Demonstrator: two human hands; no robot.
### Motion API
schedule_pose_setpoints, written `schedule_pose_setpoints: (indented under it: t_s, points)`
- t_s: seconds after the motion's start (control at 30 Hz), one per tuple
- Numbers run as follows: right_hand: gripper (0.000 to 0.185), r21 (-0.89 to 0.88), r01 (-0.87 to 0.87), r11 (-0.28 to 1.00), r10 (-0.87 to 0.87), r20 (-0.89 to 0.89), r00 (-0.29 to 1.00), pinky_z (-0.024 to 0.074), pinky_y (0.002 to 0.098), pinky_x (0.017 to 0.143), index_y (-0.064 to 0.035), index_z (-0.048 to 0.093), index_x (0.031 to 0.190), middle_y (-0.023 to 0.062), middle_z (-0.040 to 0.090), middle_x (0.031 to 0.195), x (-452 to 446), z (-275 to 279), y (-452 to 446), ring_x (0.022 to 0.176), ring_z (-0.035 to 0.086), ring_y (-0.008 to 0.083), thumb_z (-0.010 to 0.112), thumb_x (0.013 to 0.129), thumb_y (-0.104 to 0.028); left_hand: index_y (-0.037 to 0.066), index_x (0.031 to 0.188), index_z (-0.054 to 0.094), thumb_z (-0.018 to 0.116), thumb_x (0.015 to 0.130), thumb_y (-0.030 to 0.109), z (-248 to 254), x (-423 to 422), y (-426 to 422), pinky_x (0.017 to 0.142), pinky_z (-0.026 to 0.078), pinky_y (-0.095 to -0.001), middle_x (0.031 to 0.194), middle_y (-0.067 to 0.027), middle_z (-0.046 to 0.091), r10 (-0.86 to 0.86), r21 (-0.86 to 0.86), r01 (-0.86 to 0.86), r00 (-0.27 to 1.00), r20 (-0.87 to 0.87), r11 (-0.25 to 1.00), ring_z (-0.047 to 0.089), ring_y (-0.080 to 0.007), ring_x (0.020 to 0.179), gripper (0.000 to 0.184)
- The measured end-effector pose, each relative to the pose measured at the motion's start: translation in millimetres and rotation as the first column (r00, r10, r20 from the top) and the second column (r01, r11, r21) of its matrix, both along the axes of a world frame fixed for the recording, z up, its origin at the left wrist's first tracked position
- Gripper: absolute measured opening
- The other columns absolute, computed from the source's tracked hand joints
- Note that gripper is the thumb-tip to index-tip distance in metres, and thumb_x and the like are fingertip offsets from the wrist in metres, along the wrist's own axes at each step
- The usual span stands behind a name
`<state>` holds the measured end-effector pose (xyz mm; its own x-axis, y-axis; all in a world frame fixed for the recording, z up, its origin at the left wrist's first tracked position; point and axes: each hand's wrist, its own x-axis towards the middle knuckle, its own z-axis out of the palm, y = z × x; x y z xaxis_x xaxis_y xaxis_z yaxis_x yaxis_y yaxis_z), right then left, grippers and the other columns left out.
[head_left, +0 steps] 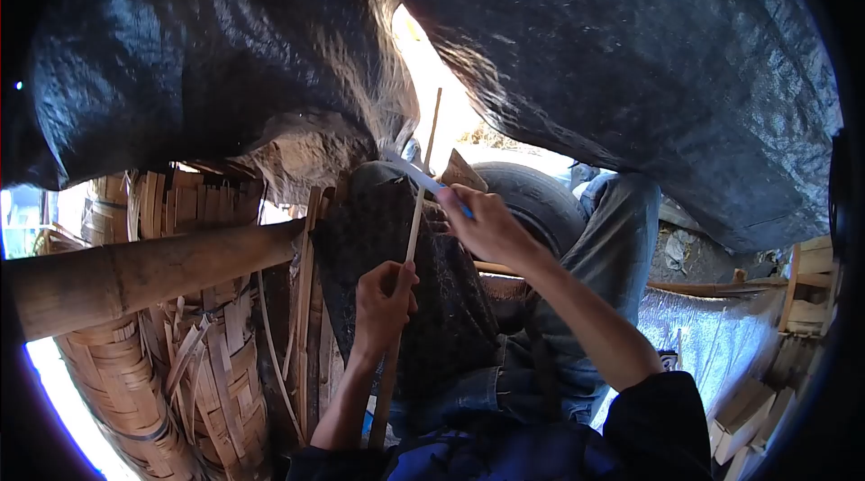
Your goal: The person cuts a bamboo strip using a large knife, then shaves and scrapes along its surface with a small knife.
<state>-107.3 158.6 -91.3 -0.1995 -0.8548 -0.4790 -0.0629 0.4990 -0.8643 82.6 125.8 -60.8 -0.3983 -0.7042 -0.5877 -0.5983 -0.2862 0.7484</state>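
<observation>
My left hand [382, 308] is closed around a thin bamboo strip [417, 227], which slants up and away from me past my knee. Above it, my right hand [487, 225] grips a knife [422, 178] with a bluish handle; its pale blade crosses the strip, apparently touching it. Part of the handle is hidden by my fingers. A dark cloth [360, 238] covers my left leg under the strip.
A thick bamboo pole [153, 274] juts in from the left, in front of rolled woven bamboo [126, 382]. A tire [532, 202] stands beyond my hands. Black plastic sheeting [631, 49] hangs overhead. Wood pieces [748, 418] lie at right.
</observation>
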Motion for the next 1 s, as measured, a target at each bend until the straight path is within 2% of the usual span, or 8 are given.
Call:
schedule_pose_setpoints:
  t_s: [0.07, 0.3, 0.43, 0.5, 0.6, 0.83, 0.9, 1.0]
  points:
    - [0.036, -0.206, -0.223, 0.953, 0.134, -0.373, 0.918, 0.0451, 0.0351, 0.044, 0.0033, 0.055, 0.087, 0.0135, 0.054, 0.052, -14, 5, 17, 0.048, 0.06, 0.0236, 0.043, 0.096, -0.029, 0.004, 0.075, 0.057, 0.052, 0.093, 0.031, 6, 11, 8, 0.037, 0.034, -0.0199, 0.049, 0.0005, 0.049, 0.042, 0.031, -0.043, 0.997, 0.061, 0.999, 0.047, -0.0044, 0.041, 0.033]
    - [0.036, -0.344, -0.433, 0.833, 0.127, -0.643, 0.755, 0.0458, 0.0384, 0.043, 0.0004, 0.055, 0.078, 0.0161, 0.053, 0.051, 1, -8, 56, 0.045, 0.057, 0.0307, 0.046, 0.095, -0.03, 0.0, 0.084, 0.061, 0.054, 0.091, 0.026, 11, 29, 30, 0.04, 0.036, -0.0218, 0.051, -0.0016, 0.053, 0.07, 0.126, -0.076, 0.996, 0.047, 0.989, 0.049, -0.0059, 0.043, 0.028]
    - [0.04, -0.31, -0.504, 0.806, 0.155, -0.711, 0.686, 0.0442, 0.0364, 0.038, -0.002, 0.053, 0.07, 0.013, 0.049, 0.046, 2, -16, 58, 0.039, 0.054, 0.0279, 0.047, 0.094, -0.033, -0.002, 0.087, 0.062, 0.054, 0.091, 0.023, 13, 26, 34, 0.042, 0.035, -0.0238, 0.051, -0.0035, 0.053, 0.039, 0.103, -0.047, 0.996, 0.076, 0.994, 0.049, -0.0073, 0.043, 0.026]
    - [0.044, -0.106, -0.522, 0.847, 0.313, -0.694, 0.649, 0.0413, 0.0346, 0.033, -0.0048, 0.049, 0.061, 0.0106, 0.044, 0.041, 2, -15, 55, 0.035, 0.051, 0.025, 0.048, 0.093, -0.035, -0.002, 0.086, 0.063, 0.054, 0.091, 0.022, 7, 27, 38, 0.043, 0.034, -0.0244, 0.051, -0.0041, 0.053, 0.044, 0.066, -0.05, 0.995, 0.088, 0.997, 0.049, -0.0076, 0.044, 0.026]
    - [0.048, -0.187, -0.536, 0.823, 0.174, -0.815, 0.552, 0.0423, 0.0347, 0.033, -0.0065, 0.046, 0.056, 0.0097, 0.044, 0.039, 8, -20, 58, 0.034, 0.051, 0.0238, 0.048, 0.093, -0.037, -0.002, 0.084, 0.063, 0.054, 0.091, 0.021, -2, 31, 45, 0.044, 0.034, -0.0257, 0.052, -0.0045, 0.053, 0.069, -0.035, -0.067, 0.997, 0.046, 0.997, 0.047, -0.0077, 0.044, 0.026]
    - [0.049, -0.168, -0.518, 0.838, 0.159, -0.834, 0.528, 0.0442, 0.035, 0.034, -0.0062, 0.046, 0.057, 0.0098, 0.046, 0.041, 23, -20, 46, 0.036, 0.053, 0.0234, 0.047, 0.093, -0.04, -0.001, 0.084, 0.062, 0.05, 0.093, 0.024, 8, 39, 38, 0.041, 0.03, -0.0238, 0.052, 0.001, 0.046, 0.147, 0.155, -0.15, 0.989, 0.032, 0.976, 0.04, -0.0049, 0.044, 0.029]
    - [0.03, 0.158, -0.514, 0.843, 0.462, -0.702, 0.542, 0.0376, 0.0335, 0.036, -0.0014, 0.054, 0.077, 0.0059, 0.041, 0.047, 31, -13, 45, 0.041, 0.04, 0.02, 0.064, 0.085, -0.028, 0.0, 0.085, 0.062, 0.049, 0.094, 0.025, 10, 39, 36, 0.04, 0.029, -0.0226, 0.052, 0.0025, 0.045, 0.188, 0.213, -0.19, 0.982, 0.032, 0.958, 0.039, -0.0041, 0.044, 0.029]
    - [0.029, -0.017, -0.466, 0.885, 0.295, -0.753, 0.589, 0.0388, 0.0347, 0.04, -0.0013, 0.054, 0.078, 0.0074, 0.043, 0.048, 32, -16, 53, 0.042, 0.043, 0.0218, 0.064, 0.085, -0.027, 0.001, 0.09, 0.061, 0.048, 0.094, 0.027, 9, 39, 32, 0.038, 0.029, -0.0207, 0.053, 0.0043, 0.043, 0.181, 0.245, -0.172, 0.983, -0.012, 0.954, 0.038, -0.0029, 0.043, 0.029]
